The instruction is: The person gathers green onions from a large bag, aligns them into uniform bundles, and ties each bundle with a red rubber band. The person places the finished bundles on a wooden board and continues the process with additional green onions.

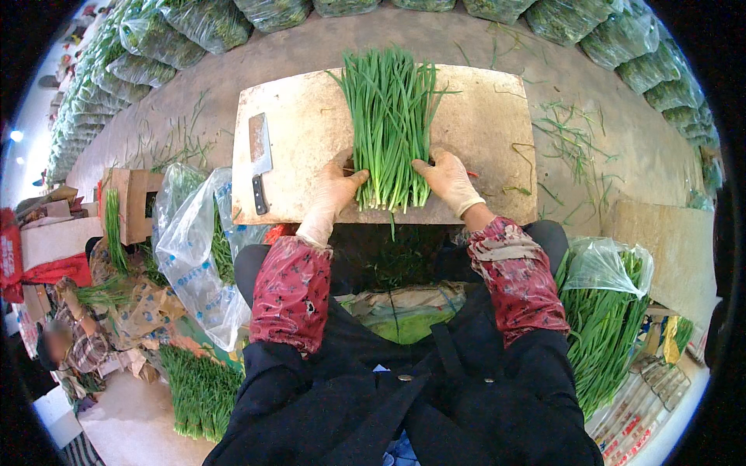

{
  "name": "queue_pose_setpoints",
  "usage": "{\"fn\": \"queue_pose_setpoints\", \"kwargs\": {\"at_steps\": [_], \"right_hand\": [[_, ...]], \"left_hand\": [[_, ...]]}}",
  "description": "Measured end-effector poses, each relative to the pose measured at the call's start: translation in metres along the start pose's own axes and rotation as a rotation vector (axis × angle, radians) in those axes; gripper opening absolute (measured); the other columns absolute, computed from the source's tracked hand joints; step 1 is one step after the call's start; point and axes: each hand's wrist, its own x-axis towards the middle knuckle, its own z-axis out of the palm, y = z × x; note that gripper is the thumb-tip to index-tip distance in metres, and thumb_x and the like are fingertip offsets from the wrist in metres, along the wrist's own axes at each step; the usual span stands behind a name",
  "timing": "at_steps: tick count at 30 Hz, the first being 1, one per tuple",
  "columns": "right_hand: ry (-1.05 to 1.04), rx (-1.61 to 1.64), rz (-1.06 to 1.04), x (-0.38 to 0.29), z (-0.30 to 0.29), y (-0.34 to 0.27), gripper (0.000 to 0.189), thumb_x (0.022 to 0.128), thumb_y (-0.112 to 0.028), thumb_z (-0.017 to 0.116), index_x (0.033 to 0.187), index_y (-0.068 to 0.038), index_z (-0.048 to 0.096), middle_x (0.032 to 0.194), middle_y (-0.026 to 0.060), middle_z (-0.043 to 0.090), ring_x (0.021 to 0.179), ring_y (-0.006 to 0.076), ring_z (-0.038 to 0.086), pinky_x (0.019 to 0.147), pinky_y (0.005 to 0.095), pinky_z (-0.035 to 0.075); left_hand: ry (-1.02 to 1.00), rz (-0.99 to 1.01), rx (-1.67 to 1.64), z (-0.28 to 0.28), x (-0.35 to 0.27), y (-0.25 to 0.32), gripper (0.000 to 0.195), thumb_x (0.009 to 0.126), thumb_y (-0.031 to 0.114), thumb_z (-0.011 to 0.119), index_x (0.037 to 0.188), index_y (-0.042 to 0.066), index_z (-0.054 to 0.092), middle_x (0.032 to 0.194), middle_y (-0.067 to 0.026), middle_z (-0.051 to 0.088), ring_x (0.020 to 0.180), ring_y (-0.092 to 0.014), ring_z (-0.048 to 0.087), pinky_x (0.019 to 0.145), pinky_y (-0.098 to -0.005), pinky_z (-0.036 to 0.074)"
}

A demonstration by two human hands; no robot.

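Note:
A thick bunch of green garlic chives [390, 128] lies on a worn wooden board [484, 116], its pale cut ends towards me. My left hand [335, 186], in a thin pale glove, grips the bunch's left side near the cut ends. On the right side my right hand [450, 179], gloved too, presses with the thumb on top. The fingers of both hands are partly hidden at the bunch. A cleaver [261, 145] with a stained blade and black handle rests on the board's left part. Something thin and red [472, 174] shows beside my right hand.
Clear plastic bags [201, 250] stand at the left, and a large bundle of chives [606, 326] partly under plastic at the right. More chives [201, 390] lie lower left, near a co-worker [76, 343]. Filled bags [198, 23] line the floor's far edge; loose leaves [574, 140] are scattered.

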Motion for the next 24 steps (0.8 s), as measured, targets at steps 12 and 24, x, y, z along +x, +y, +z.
{"fn": "queue_pose_setpoints", "kwargs": {"at_steps": [12,24], "right_hand": [[0.130,-0.041,-0.040,-0.015,-0.014,0.006,0.056,0.098,-0.057,0.065,0.100,-0.003,0.079,0.099,0.0256,0.077,0.100,0.0445,0.074,0.088,0.0548,0.057],[-0.634,0.014,0.174,-0.096,0.026,-0.005,0.053,0.095,-0.049,0.070,0.084,0.002,0.078,0.074,0.0122,0.078,0.065,0.0225,0.077,0.073,0.0366,0.062]], "left_hand": [[0.053,-0.086,0.450,-0.013,-0.021,-0.017,0.033,0.098,0.023,0.073,0.124,0.002,0.075,0.091,-0.0126,0.079,0.079,-0.020,0.073,0.074,-0.0357,0.057],[0.017,0.037,0.522,-0.015,-0.033,-0.010,0.042,0.095,0.026,0.072,0.131,0.003,0.073,0.100,-0.0191,0.080,0.092,-0.033,0.077,0.086,-0.0429,0.059]]}}
